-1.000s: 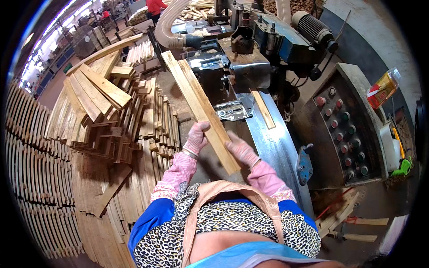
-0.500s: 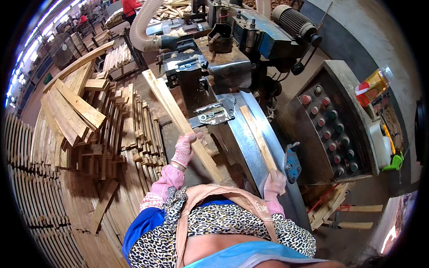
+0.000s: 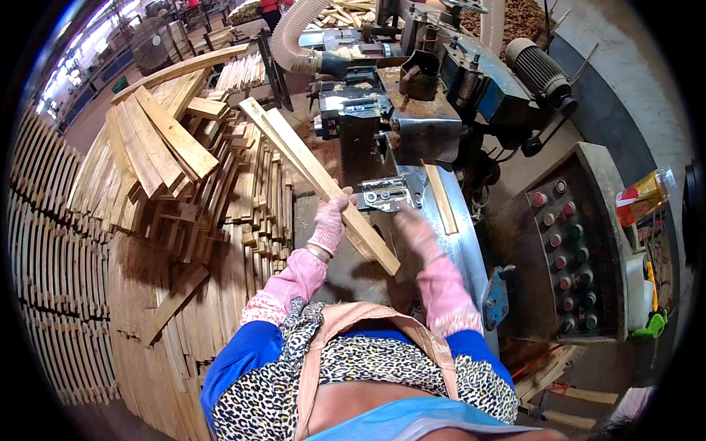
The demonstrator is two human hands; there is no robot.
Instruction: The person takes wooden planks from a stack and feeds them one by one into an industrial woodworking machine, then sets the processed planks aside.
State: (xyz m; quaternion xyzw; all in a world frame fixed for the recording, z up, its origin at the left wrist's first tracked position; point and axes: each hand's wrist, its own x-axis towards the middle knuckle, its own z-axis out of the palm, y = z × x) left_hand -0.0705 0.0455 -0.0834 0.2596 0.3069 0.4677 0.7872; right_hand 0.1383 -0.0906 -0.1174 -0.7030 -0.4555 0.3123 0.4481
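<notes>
My left hand [image 3: 331, 222], in a pink glove, is closed around wooden strips [image 3: 371, 242], at least two side by side, held slantwise over the near side of the machine. My right hand [image 3: 416, 231], gloved too and smeared by motion, is between those strips and the machine's metal bed, and holds nothing that I can make out. A single wooden strip [image 3: 441, 198] lies on the shiny metal bed [image 3: 471, 242], its far end toward the machine head [image 3: 426, 140]. Beside my right hand sits a metal guide block [image 3: 386, 195] with bolts.
Stacked wooden strips [image 3: 257, 191] and loose boards [image 3: 158, 140] fill the left side. To the right stands a control panel [image 3: 573, 250] with several red and green buttons, a bottle [image 3: 643, 197] on its edge. A blue clamp [image 3: 497, 298] sticks up beside the bed; a ribbed hose [image 3: 294, 37] runs behind.
My right hand has let go of the strip on the bed and moved left toward the held strips. That strip lies farther along toward the machine head. The whole view has shifted.
</notes>
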